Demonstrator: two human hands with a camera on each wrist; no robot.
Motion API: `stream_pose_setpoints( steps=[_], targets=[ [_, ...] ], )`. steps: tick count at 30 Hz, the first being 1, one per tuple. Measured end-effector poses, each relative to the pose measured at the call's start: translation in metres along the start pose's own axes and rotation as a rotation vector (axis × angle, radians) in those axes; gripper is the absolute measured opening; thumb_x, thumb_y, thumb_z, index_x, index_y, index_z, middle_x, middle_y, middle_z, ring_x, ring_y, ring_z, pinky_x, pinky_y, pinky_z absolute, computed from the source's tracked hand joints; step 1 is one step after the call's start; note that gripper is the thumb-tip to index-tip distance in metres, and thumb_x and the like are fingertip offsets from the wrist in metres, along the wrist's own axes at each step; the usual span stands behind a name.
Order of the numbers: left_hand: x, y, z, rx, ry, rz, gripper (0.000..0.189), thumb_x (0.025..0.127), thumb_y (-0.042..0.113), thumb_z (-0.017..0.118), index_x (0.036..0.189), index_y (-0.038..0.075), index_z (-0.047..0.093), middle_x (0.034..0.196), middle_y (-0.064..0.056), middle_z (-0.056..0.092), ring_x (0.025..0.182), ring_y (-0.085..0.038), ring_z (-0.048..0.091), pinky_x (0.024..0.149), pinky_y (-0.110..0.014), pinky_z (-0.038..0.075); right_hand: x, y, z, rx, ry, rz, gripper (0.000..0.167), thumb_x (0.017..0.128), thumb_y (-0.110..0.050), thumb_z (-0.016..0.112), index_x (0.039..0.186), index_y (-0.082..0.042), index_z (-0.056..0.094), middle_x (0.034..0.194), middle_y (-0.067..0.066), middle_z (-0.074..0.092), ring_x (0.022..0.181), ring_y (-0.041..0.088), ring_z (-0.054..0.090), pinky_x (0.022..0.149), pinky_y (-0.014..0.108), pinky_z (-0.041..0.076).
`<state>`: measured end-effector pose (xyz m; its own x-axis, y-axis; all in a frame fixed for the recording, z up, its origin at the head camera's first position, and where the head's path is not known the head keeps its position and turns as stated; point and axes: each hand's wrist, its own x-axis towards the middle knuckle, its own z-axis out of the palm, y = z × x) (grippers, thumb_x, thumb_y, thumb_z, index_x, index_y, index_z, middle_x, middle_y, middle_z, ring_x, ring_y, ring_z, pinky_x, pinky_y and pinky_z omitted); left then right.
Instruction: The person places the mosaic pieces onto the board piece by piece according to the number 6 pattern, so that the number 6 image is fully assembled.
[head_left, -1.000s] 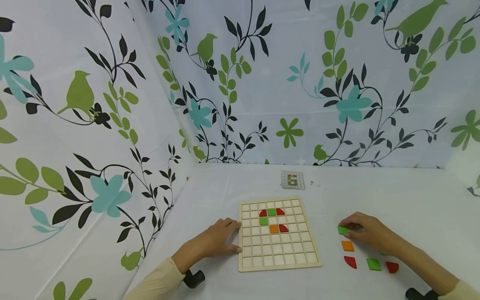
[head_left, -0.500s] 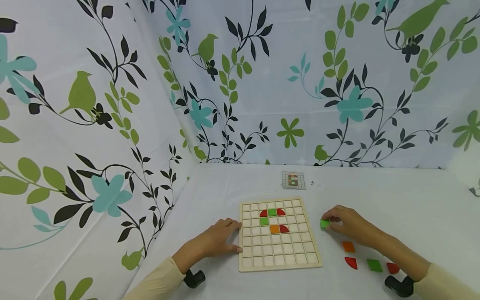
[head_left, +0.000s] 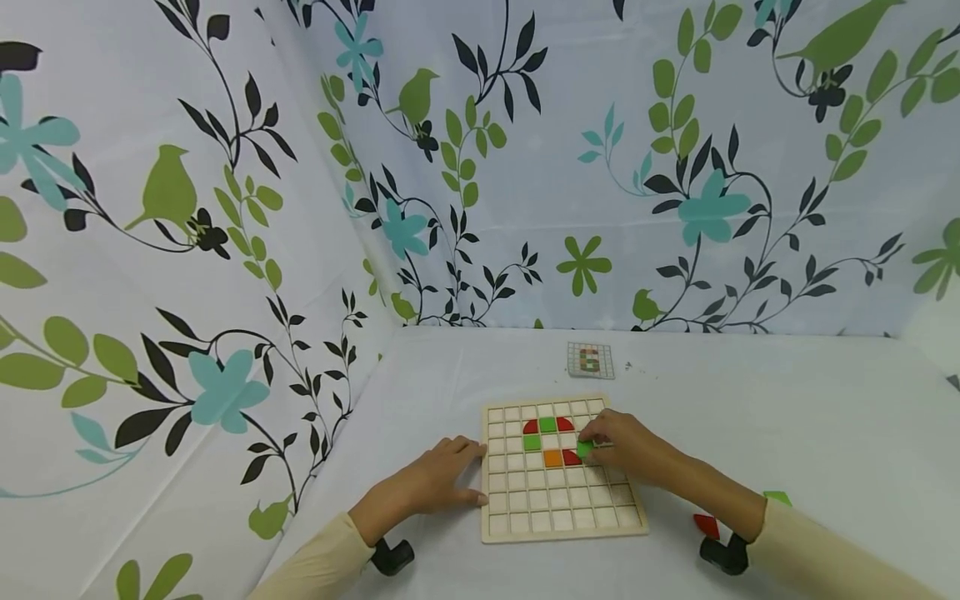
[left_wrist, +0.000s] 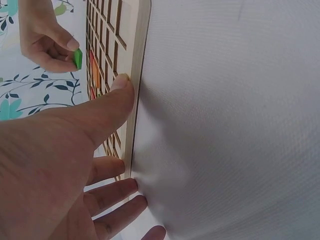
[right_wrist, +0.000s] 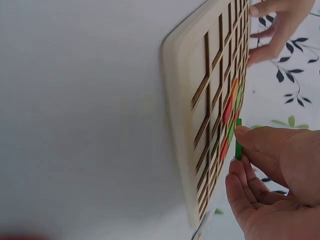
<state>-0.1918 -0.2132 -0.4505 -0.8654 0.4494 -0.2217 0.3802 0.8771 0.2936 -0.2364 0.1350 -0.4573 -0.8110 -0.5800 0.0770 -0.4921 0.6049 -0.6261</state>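
A square wooden grid board [head_left: 540, 502] lies on the white table, with red quarter-round pieces, green squares and an orange square [head_left: 552, 458] set in its upper middle cells. Fingers and thumb of my left hand [head_left: 438, 477] rest against the board's left edge; its thumb [left_wrist: 114, 102] touches the rim in the left wrist view. My right hand [head_left: 632, 447] pinches a green square tile [right_wrist: 238, 140] between thumb and fingertips, over the board just right of a red quarter-round piece [head_left: 572, 457]. The tile stands tilted above the grid in the right wrist view.
A small printed card [head_left: 590, 361] with a coloured grid pattern lies behind the board. A red quarter-round piece [head_left: 706, 525] and a green piece [head_left: 777, 497] show beside my right forearm, which covers the spot around them. A patterned curtain [head_left: 480, 208] hangs behind and to the left.
My right hand has carried the green tile leftward from the loose pieces to over the board. The right forearm now covers several loose pieces. My left hand has stayed at the board's edge.
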Motion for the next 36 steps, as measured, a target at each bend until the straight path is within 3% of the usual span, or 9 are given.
stream_pose_setpoints(
  steps=[7, 13, 20, 30, 36],
  targets=[
    [-0.001, 0.001, 0.001, 0.012, 0.001, -0.002, 0.080, 0.095, 0.054, 0.075, 0.158, 0.014, 0.047, 0.156, -0.006, 0.050, 0.141, -0.028, 0.047, 0.116, -0.050, 0.044, 0.020, -0.021, 0.017, -0.019, -0.012, -0.124, 0.020, 0.094, -0.007, 0.079, 0.113, -0.003, 0.077, 0.106, 0.003, 0.067, 0.095, 0.017, 0.059, 0.082, 0.030, 0.055],
    [-0.001, 0.001, 0.000, 0.014, 0.002, 0.003, 0.079, 0.095, 0.053, 0.076, 0.158, 0.014, 0.047, 0.155, -0.006, 0.050, 0.141, -0.028, 0.047, 0.116, -0.051, 0.044, 0.033, -0.031, 0.030, -0.067, -0.025, -0.216, 0.014, 0.091, -0.003, 0.081, 0.105, -0.001, 0.080, 0.095, 0.003, 0.069, 0.086, 0.013, 0.056, 0.073, 0.026, 0.052],
    [-0.002, 0.002, 0.000, 0.009, -0.003, -0.003, 0.080, 0.095, 0.053, 0.075, 0.159, 0.014, 0.047, 0.156, -0.006, 0.050, 0.141, -0.028, 0.047, 0.117, -0.050, 0.044, 0.038, -0.039, 0.037, -0.066, -0.043, -0.196, 0.015, 0.088, 0.005, 0.081, 0.103, 0.001, 0.080, 0.098, 0.006, 0.071, 0.092, 0.018, 0.062, 0.079, 0.028, 0.057],
    [-0.002, 0.000, 0.000, 0.012, -0.005, -0.005, 0.079, 0.096, 0.054, 0.074, 0.159, 0.015, 0.046, 0.156, -0.005, 0.049, 0.141, -0.027, 0.046, 0.117, -0.050, 0.044, 0.047, -0.042, 0.042, -0.094, -0.072, -0.188, 0.014, 0.089, 0.000, 0.082, 0.104, 0.000, 0.079, 0.098, 0.006, 0.067, 0.090, 0.016, 0.061, 0.079, 0.028, 0.056],
    [-0.001, 0.000, -0.001, -0.007, -0.004, 0.007, 0.080, 0.096, 0.053, 0.075, 0.159, 0.013, 0.046, 0.156, -0.006, 0.049, 0.141, -0.029, 0.046, 0.116, -0.052, 0.044, 0.045, -0.046, 0.047, -0.099, -0.069, -0.161, 0.016, 0.090, -0.003, 0.082, 0.106, -0.002, 0.080, 0.103, 0.006, 0.066, 0.097, 0.019, 0.062, 0.085, 0.034, 0.059]
  ],
)
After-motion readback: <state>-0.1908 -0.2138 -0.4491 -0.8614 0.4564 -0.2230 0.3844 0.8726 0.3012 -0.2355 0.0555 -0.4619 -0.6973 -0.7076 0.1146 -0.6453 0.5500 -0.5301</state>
